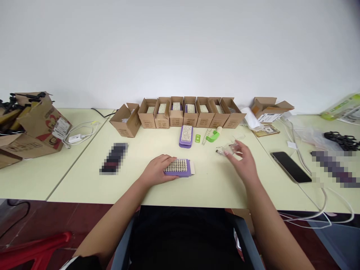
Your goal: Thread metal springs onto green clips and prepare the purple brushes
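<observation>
My left hand (158, 171) grips the left end of a purple tray (184, 174) packed with rows of small metal-tipped cylinders (180, 165). A pale flap sticks out at the tray's right end. To the right, my right hand (244, 161) is closed on a clear plastic piece (227, 149), its thumb and fingers on its right side; the exact kind is unclear. Farther back stands a second purple tray (186, 143) with white cylinders. Beside it lie a small green block (197, 138), a strip of small clear loops (206, 136) and a curved green object (213, 136) with a beige end.
Several small open cartons (163, 122) line the wall, most holding white pieces. At the left are a large carton (42, 127) of black parts and a white cable (81, 137). A phone (291, 167), cables and a money-patterned packet (267, 130) lie on the right.
</observation>
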Available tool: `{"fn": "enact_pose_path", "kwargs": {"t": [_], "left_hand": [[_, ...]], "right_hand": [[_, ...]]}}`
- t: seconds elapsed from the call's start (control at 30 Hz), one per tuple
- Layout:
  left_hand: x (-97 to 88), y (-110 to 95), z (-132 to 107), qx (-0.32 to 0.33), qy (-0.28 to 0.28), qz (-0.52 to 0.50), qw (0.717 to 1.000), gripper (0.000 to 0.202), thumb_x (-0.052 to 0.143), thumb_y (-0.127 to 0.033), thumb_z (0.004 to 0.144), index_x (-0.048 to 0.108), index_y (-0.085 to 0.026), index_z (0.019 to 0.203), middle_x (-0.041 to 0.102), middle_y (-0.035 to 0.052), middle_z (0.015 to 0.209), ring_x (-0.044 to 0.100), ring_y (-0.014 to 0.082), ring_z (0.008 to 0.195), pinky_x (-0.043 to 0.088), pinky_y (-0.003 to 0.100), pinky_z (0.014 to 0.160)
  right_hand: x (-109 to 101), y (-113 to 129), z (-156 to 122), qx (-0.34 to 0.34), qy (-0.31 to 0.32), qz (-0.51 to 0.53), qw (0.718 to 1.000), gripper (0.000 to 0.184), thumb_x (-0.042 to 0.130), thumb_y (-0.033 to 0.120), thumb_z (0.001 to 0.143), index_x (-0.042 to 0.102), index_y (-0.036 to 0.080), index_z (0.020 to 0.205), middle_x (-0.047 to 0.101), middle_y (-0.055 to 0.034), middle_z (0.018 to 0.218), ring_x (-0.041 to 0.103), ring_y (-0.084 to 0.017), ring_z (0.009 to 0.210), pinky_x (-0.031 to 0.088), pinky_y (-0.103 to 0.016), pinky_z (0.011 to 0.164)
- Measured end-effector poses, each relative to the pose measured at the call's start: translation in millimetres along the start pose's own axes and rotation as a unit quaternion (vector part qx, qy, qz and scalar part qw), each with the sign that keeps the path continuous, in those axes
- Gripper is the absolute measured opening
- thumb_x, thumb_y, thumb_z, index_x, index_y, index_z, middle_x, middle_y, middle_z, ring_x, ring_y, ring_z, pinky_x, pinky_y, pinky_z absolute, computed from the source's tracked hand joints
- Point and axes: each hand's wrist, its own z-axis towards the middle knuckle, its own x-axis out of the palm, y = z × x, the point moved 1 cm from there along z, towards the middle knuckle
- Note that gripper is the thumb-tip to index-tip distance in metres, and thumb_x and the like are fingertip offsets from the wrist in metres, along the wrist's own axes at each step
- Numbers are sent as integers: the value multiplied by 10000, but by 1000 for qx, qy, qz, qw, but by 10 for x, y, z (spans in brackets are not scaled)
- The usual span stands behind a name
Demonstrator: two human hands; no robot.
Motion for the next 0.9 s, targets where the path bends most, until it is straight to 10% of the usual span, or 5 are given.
{"fn": "enact_pose_path", "kwargs": {"t": [0.2, 0.43, 0.6, 0.9], "left_hand": [[-1, 51, -18, -10, -22, -4, 1000, 709, 751, -636, 883, 581, -259, 1458, 682, 112, 1344, 658, 296, 1227, 558, 460, 1062], [-10, 79, 3, -17, -23, 3, 1000, 690, 743, -640, 888, 589, -249, 1436, 682, 115, 1359, 662, 298, 1236, 554, 459, 1074], [-8, 77, 6, -13, -24, -2, 1000, 686, 748, -633, 889, 592, -234, 1425, 689, 115, 1344, 664, 295, 1227, 559, 457, 1066], [11, 93, -16, 1, -53, -4, 999, 692, 784, -611, 866, 583, -259, 1428, 699, 110, 1321, 678, 301, 1207, 578, 459, 1029]], "right_hand": [[-378, -719, 498, 117, -115, -196, 967, 957, 691, 754, 802, 502, 186, 1549, 586, -200, 1381, 537, -413, 1320, 405, -620, 1164], [-345, -1060, 523, 189, -83, -230, 951, 917, 698, 680, 796, 471, 246, 1571, 474, -234, 1565, 402, -475, 1445, 312, -680, 1195], [-223, -783, 517, 27, -78, -321, 943, 588, 593, 548, 933, 592, 349, 1486, 348, -97, 1671, 225, -413, 1541, 222, -701, 1210], [-14, -371, 985, -311, 215, -419, 826, 307, 448, 276, 1020, 750, 258, 965, 712, -93, 1271, 456, -360, 1418, 243, -621, 1214]]}}
